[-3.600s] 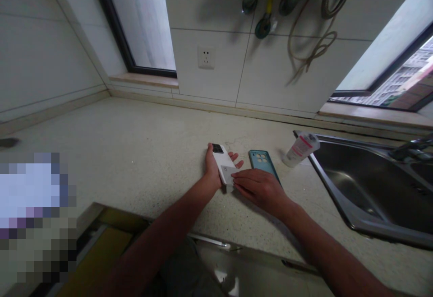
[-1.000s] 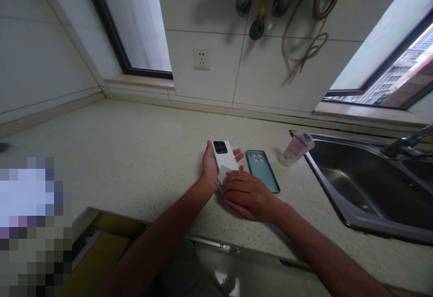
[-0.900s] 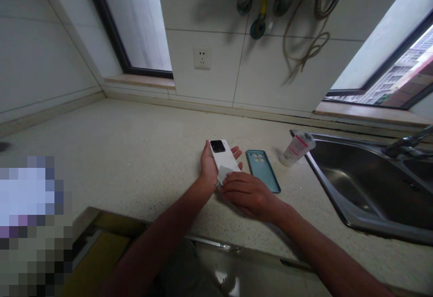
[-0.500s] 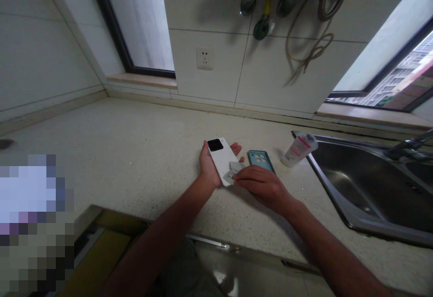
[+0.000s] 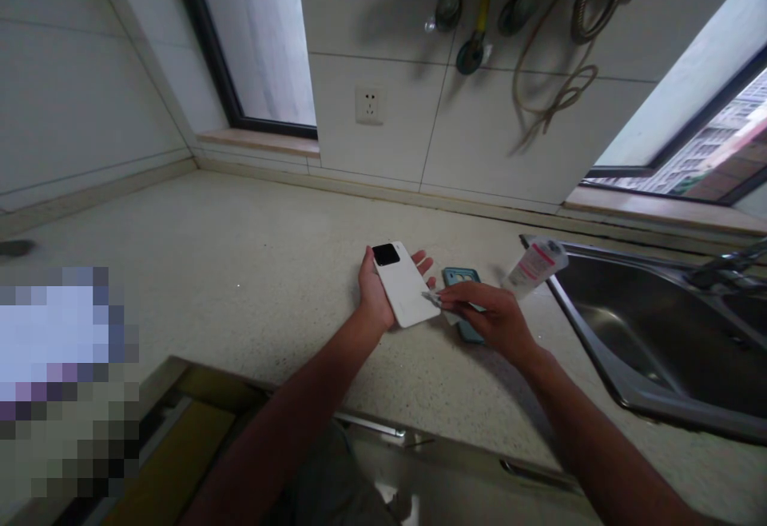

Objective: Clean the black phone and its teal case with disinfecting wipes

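My left hand cradles a white phone from below, back side up, its black camera block pointing away from me. My right hand sits just right of the phone, fingers pinched on a small pale wipe that touches the phone's right edge. A teal phone case lies flat on the speckled countertop under and behind my right hand, partly hidden by it.
A white tube with a pink label lies by the rim of the steel sink at the right. Ladles and a coiled hose hang on the tiled wall beside a socket. A blurred patch covers the lower left.
My right hand slid off the phone's lower back to its right side, taking the wipe with it. The left hand tilted the phone slightly, and its whole back now shows.
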